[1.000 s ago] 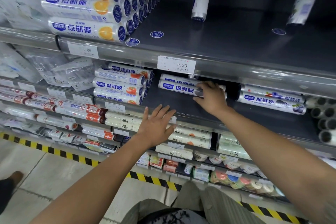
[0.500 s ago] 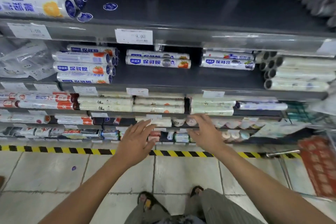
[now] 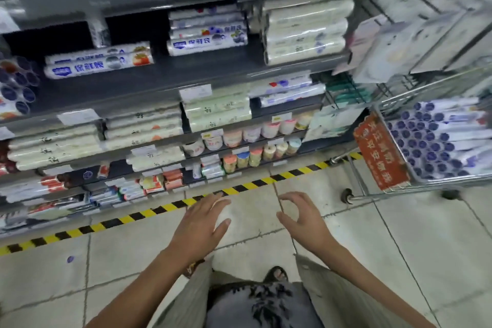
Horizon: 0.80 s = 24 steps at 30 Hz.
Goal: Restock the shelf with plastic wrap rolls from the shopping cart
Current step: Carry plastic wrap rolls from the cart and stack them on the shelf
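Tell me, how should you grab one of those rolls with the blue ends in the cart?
Probably by its round blue end, coming from the left side of the shopping cart. The plastic wrap rolls lie stacked on their sides with their blue caps facing that way, packed tight, so a top roll's end is the easiest part to pinch and slide out. Both the left hand and right hand are empty.

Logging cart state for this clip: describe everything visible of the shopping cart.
The shopping cart stands at the right on the tiled floor, a silver wire-mesh basket on a metal frame with small dark casters. A red sign with pale lettering hangs on its near end. It is packed with plastic wrap rolls lying stacked, blue end caps facing left. Neither hand touches it.
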{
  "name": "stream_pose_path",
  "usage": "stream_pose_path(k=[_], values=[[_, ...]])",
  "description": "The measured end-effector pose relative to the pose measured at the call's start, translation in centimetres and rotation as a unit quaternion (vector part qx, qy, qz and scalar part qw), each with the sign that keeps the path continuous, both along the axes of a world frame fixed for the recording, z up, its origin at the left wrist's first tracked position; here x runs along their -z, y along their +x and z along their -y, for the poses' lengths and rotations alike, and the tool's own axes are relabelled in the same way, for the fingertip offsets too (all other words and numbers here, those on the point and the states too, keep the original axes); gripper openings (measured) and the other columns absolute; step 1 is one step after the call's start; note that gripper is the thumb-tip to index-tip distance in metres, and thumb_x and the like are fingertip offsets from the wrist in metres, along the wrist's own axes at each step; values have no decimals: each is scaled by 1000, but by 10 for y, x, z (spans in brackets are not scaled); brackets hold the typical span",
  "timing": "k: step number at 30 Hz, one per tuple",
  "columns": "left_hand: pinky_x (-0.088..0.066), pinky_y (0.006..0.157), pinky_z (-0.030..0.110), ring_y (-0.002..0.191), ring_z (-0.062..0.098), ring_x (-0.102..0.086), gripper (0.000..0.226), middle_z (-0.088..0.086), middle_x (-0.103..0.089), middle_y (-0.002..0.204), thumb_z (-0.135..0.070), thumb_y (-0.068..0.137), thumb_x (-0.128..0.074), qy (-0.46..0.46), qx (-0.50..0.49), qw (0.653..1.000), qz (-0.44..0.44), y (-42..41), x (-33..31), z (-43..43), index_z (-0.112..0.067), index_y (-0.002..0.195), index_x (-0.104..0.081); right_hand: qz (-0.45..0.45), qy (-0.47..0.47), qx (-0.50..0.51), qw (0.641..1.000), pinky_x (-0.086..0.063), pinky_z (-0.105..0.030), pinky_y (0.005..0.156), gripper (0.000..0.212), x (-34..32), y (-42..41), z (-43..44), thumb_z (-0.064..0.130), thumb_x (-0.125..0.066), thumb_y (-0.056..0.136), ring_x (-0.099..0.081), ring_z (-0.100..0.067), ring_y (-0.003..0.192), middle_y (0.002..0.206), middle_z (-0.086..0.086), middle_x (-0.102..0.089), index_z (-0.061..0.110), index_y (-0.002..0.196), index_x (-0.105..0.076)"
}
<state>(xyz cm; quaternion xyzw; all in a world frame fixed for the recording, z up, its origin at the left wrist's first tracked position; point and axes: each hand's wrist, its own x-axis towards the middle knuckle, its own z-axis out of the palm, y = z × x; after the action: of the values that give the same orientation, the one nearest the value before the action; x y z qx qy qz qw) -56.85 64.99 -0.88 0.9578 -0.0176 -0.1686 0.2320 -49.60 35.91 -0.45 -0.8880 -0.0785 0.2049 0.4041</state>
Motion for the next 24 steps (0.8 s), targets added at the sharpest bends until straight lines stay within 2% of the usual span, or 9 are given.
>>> stream_pose_path(k=[2,5,8,10,12,16,21,24], values=[[-32,121,43,151,19,-31,63,-6,-34,163,-63,100,-26,-2,37,999,0,19,-3,46,-33,152,-43,-8,2,34,999,-42,-26,104,36,-3,-6,45,35,-68,91,-50,-3,122,130,15,-49,33,126,-60],[-27,122,40,152,19,-29,63,-6,-34,163,-63,100,-26,0,100,995,3,53,-9,113,-33,152,-43,0,3,93,996,-35,-15,100,34,-6,-12,108,32,-69,91,-49,-1,120,127,14,-51,31,124,-60],[-26,123,39,152,18,-28,64,-5,-32,164,-63,99,-25,2,175,985,0,90,-14,179,-32,152,-43,0,2,159,987,-35,-17,103,33,-6,-18,160,35,-68,91,-47,0,120,125,17,-52,34,123,-60],[-26,124,39,153,18,-27,68,-4,-33,165,-63,97,-22,3,225,974,-2,115,-16,223,-30,152,-44,-1,3,204,979,-35,-18,105,34,-4,-22,191,36,-67,90,-47,2,122,126,17,-52,34,123,-61],[-24,125,38,153,18,-27,72,-3,-34,164,-64,94,-19,5,278,960,-1,141,-16,266,-29,152,-45,-4,2,251,968,-33,-13,103,35,-4,-22,219,37,-67,90,-46,4,121,126,18,-51,33,124,-60],[-25,125,38,152,12,-26,68,-7,-35,163,-64,95,-21,-6,361,933,5,200,-3,347,-32,150,-44,-22,4,332,943,-31,-4,95,33,-2,-14,269,37,-65,92,-44,13,118,123,31,-47,40,123,-58],[-26,125,39,152,17,-29,65,-5,-35,163,-62,95,-26,-21,427,904,-4,281,0,428,-32,151,-43,-37,-4,409,912,-33,-9,95,29,-1,32,331,38,-66,91,-43,18,115,122,32,-47,43,119,-58],[-28,124,43,150,18,-30,55,-6,-37,161,-53,98,-38,-33,460,887,7,334,-3,469,-33,149,-43,-29,-9,435,900,-38,-18,97,28,-2,76,363,36,-68,90,-44,18,114,121,26,-52,42,117,-60]])
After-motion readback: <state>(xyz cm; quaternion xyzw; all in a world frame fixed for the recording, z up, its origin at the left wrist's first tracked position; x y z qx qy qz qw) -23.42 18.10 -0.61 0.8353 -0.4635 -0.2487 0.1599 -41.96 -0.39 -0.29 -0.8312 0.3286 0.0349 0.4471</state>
